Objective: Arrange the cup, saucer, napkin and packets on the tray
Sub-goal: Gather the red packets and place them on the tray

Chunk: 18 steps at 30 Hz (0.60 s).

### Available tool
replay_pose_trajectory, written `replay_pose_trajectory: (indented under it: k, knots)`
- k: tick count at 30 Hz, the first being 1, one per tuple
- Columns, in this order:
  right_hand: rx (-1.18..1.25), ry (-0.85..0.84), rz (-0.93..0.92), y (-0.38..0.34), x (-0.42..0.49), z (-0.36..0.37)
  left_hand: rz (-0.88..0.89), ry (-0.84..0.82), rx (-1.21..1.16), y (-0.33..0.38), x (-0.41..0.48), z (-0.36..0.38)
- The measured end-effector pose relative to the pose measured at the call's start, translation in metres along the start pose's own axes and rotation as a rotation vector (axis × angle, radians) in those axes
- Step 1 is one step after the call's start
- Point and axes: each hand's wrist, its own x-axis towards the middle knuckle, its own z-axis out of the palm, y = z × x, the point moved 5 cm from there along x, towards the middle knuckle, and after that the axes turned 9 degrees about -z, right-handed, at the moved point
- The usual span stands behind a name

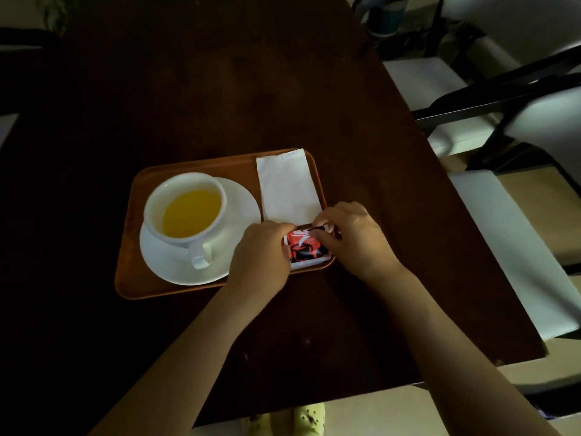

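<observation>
An orange-brown tray (132, 247) lies on the dark table. On its left half a white cup (185, 209) of yellow liquid stands on a white saucer (242, 209), handle toward me. A folded white napkin (287, 187) lies along the tray's right side. At the tray's near right corner are red-and-black packets (303, 248). My left hand (262, 256) touches their left edge with its fingers. My right hand (352, 237) pinches their upper right edge between thumb and fingers. How many packets there are is hidden by my hands.
The dark wooden table (220, 89) stretches far beyond the tray. White-cushioned chairs with black frames (509, 99) stand along the right side. A teal container (385, 17) sits at the top right. My feet in light shoes (308, 416) show below the table's near edge.
</observation>
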Motion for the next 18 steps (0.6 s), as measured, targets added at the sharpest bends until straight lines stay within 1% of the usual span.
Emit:
replay_pose_trajectory:
  k: [3,7,11,18]
  knots:
    - [0.019,-0.004,-0.007,-0.003,-0.002,-0.001,0.023,0.037,0.033,0.001,-0.009,0.002]
    - [0.071,0.007,-0.023,-0.004,-0.007,0.000,-0.026,0.087,-0.035,-0.001,-0.018,0.000]
    - [0.075,-0.031,-0.039,-0.002,-0.008,0.003,-0.090,0.057,-0.093,-0.002,-0.021,0.003]
    - [0.068,-0.043,-0.051,0.000,-0.012,0.006,-0.082,0.060,-0.161,-0.001,-0.025,0.003]
